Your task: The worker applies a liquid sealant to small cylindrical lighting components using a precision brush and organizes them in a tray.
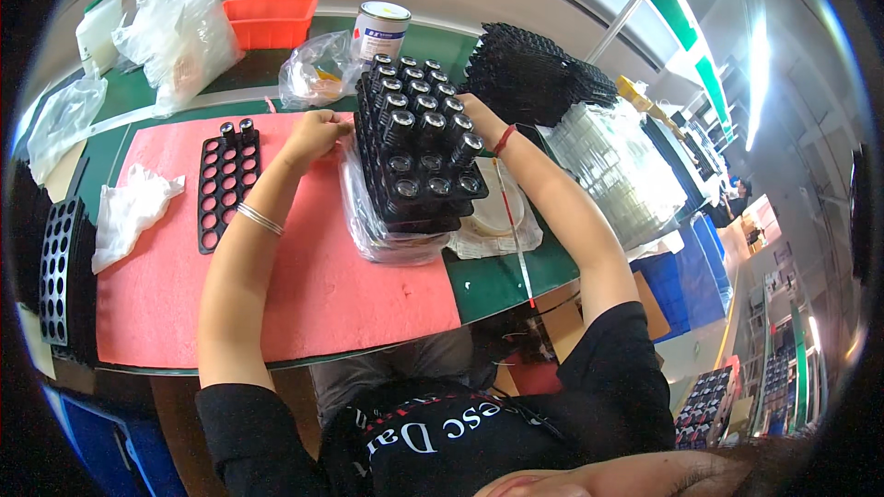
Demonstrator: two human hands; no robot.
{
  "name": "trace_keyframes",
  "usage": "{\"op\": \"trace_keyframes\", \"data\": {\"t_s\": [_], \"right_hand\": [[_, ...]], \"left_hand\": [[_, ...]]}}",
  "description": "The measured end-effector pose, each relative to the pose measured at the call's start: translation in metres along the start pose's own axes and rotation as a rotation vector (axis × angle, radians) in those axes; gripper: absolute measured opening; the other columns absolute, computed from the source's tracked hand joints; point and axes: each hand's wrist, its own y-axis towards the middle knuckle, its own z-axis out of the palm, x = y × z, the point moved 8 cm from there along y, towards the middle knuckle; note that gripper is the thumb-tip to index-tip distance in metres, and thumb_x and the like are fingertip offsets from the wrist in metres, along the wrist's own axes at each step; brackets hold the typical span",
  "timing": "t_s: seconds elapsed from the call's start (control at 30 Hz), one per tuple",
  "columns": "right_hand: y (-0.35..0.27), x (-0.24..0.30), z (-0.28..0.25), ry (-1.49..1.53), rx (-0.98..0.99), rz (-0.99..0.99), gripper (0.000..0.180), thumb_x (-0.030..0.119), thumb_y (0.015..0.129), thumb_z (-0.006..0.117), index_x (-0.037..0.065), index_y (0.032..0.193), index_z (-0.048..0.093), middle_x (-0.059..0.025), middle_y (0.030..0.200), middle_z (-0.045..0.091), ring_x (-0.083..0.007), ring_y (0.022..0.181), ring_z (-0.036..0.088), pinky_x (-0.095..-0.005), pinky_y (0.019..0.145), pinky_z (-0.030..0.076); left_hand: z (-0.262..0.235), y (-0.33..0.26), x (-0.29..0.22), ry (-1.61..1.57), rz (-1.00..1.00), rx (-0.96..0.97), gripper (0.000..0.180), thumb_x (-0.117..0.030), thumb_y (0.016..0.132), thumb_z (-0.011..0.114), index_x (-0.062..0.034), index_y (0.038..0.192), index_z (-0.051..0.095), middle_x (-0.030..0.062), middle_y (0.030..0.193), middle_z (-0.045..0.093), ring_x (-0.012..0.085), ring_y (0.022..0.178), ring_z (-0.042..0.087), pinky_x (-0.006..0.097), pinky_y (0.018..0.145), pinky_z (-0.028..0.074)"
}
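Note:
A stack of black trays (419, 213) rises at the middle of the table, resting on clear plastic trays (396, 247). Its top tray holds several black cylinders with glassy round tops (429, 124). My left hand (318, 135) is at the stack's far left side, fingers bent together; whatever they pinch is too small to make out. On the far right side, my right hand (479, 118) reaches behind the stack, which hides its fingers. Left of my left forearm, a black tray with round holes (219, 186) lies on the pink foam mat (304, 304); two cylinders stand at its far end.
White crumpled tissue (136, 213) and upright black hole trays (61, 271) are at left. Plastic bags (180, 37), a red bin (270, 22) and a metal can (381, 32) stand behind. Black trays (529, 74) and clear trays (617, 170) are piled at right.

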Motion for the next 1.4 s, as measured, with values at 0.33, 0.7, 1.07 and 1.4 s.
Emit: {"op": "trace_keyframes", "data": {"t_s": [0.33,0.7,1.07,1.4], "right_hand": [[0.011,-0.012,-0.004,-0.012,-0.108,-0.213,0.018,-0.007,0.073,0.044,0.0,0.077,0.061,0.0046,0.068,0.053,-0.005,0.062,0.046,-0.0241,0.053,0.039],[0.039,-0.026,-0.032,-0.621,-0.157,-0.254,0.002,-0.002,0.066,0.054,-0.001,0.067,0.052,-0.0117,0.054,0.043,-0.0123,0.055,0.038,-0.0329,0.051,0.039],[0.037,0.0,0.008,-1.066,-0.057,-0.127,0.028,0.019,0.074,0.057,0.009,0.099,0.063,-0.0191,0.095,0.062,-0.0359,0.087,0.06,-0.0387,0.075,0.049],[0.055,-0.04,0.003,-1.041,0.047,-0.304,0.011,0.011,0.072,0.055,0.007,0.076,0.064,-0.0152,0.076,0.064,-0.0227,0.064,0.061,-0.0347,0.06,0.047]], "left_hand": [[0.005,-0.013,-0.031,-0.05,0.272,-0.082,0.018,-0.016,0.085,0.06,0.0003,0.092,0.064,0.0003,0.069,0.06,0.0062,0.06,0.052,0.022,0.05,0.04],[0.005,-0.005,-0.027,-0.012,0.158,-0.133,0.02,-0.023,0.085,0.06,-0.0059,0.094,0.065,0.0002,0.076,0.062,0.0068,0.066,0.054,0.022,0.054,0.045],[0.001,-0.011,-0.027,0.064,0.299,-0.022,0.012,-0.016,0.087,0.054,-0.0054,0.087,0.061,-0.0056,0.065,0.05,0.0029,0.056,0.042,0.019,0.049,0.035],[0.022,-0.03,-0.058,-0.086,0.199,-0.058,0.013,-0.017,0.088,0.049,-0.0061,0.086,0.056,-0.0034,0.073,0.054,0.003,0.062,0.046,0.018,0.05,0.036]]}}
